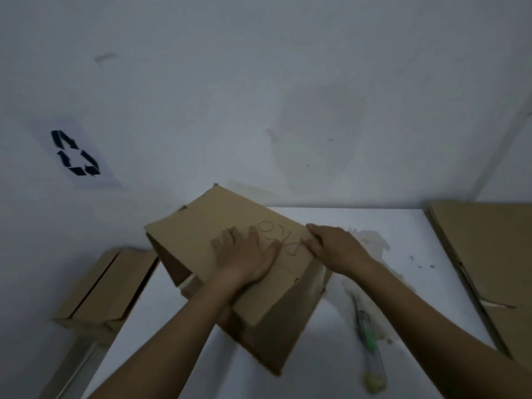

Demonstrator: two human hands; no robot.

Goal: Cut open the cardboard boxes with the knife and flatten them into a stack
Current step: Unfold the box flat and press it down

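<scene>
Hands both on box [201, 234], half collapsed on table [172, 355]. My left hand [244, 254] presses its top, fingers spread flat; my right hand [331, 246] grips its right edge, fingers curled. Just right: knife [364, 335].

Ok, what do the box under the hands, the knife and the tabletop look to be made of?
The box: plain brown cardboard, matte, unprinted but for handwritten marks; it folds along creases. The knife: likely a plastic-bodied utility knife, pale handle with a green slider and yellowish end; blade too blurred to judge. The tabletop: smooth white surface, maybe laminate, with stains.
</scene>
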